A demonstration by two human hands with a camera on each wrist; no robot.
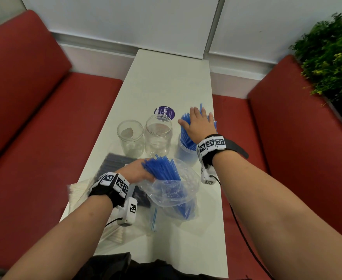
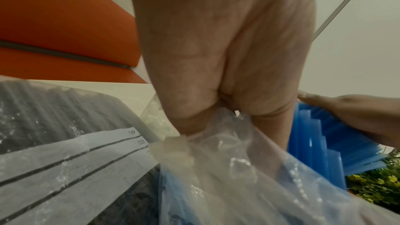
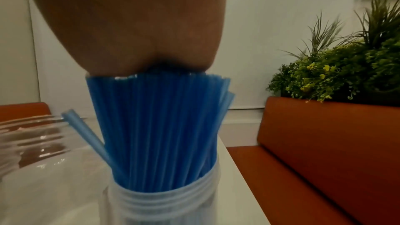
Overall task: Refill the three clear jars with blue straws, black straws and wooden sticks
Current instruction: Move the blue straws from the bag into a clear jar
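Three clear jars stand in a row on the white table [image 1: 166, 77]. The left jar [image 1: 130, 136] and middle jar [image 1: 158, 136] hold no straws. The right jar [image 1: 186, 152] [image 3: 164, 203] is packed with upright blue straws [image 1: 184, 126] [image 3: 158, 117]. My right hand [image 1: 198, 120] [image 3: 129, 23] lies flat and open on their tops. My left hand [image 1: 143, 173] [image 2: 216, 57] grips a bundle of blue straws [image 1: 162, 166] [image 2: 314, 134] sticking out of a clear plastic bag [image 1: 174, 188] [image 2: 238, 168]. A bag of black straws [image 1: 113, 164] [image 2: 54, 109] lies under my left wrist.
A bag of pale wooden sticks [image 1: 79, 190] lies at the table's left front edge. A purple round lid [image 1: 164, 112] sits behind the jars. Red bench seats [image 1: 44, 118] flank the narrow table, and a green plant [image 1: 331, 57] stands at the right.
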